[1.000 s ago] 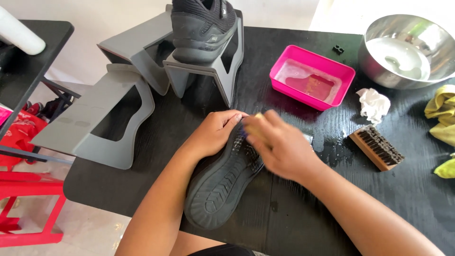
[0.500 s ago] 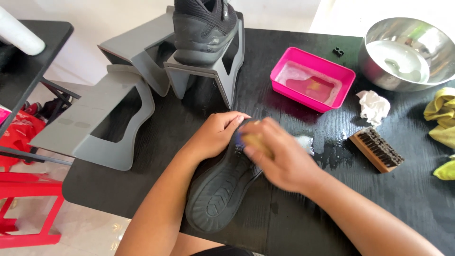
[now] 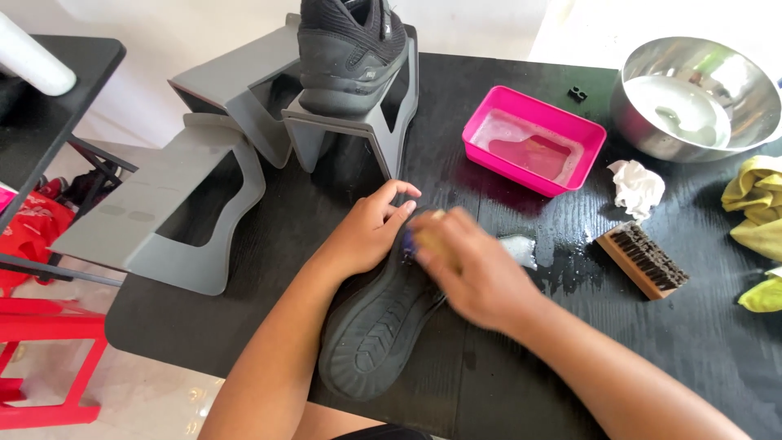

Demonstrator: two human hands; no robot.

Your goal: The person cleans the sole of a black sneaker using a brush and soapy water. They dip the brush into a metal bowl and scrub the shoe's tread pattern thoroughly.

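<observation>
Flanking black shoe (image 3: 379, 322), pink tray (image 3: 588, 134), wooden brush (image 3: 643, 261)

Near the tabletop's (image 3: 244, 326) front edge, the left hand (image 3: 366, 232) steadies a black shoe (image 3: 379, 326) lying sole up; the blurred right hand (image 3: 472, 269) presses a brush (image 3: 419, 236) against it. A pink tray (image 3: 586, 134) sits farther back.
</observation>
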